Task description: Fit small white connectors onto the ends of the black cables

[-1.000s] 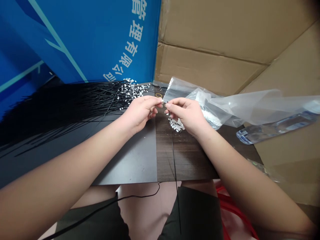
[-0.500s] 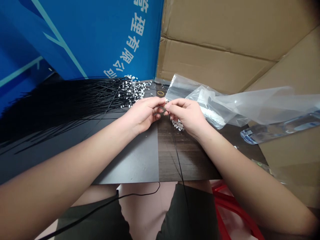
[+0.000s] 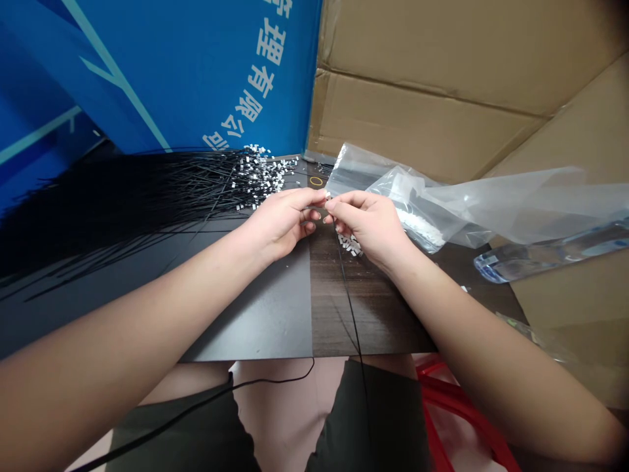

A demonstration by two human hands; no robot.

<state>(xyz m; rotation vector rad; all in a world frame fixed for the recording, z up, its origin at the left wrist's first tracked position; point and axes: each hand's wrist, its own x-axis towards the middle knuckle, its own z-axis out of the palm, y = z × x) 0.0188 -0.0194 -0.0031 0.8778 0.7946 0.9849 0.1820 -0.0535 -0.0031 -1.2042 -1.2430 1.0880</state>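
In a pinch, my left hand (image 3: 289,219) holds a small white connector (image 3: 327,195) between thumb and forefinger. Right up against it, my right hand (image 3: 371,226) is closed on a thin black wire (image 3: 350,298), which runs down over the table edge towards my lap. The fingertips nearly meet, so I cannot tell how far the wire is in the connector. Below my right hand lies a small heap of loose white connectors (image 3: 350,246). To the left, a large bundle of black wires (image 3: 147,183) has white connectors (image 3: 265,172) at its ends.
Clear plastic bags (image 3: 417,210), one with white pieces inside, lie at the right. A yellow ring (image 3: 316,181) sits behind my hands. A blue panel (image 3: 196,72) and cardboard (image 3: 432,85) stand behind the table (image 3: 265,314). Something red (image 3: 457,413) is below, right.
My hands stay almost in place, with the connector and wire still between the fingertips. The view has shifted very slightly.
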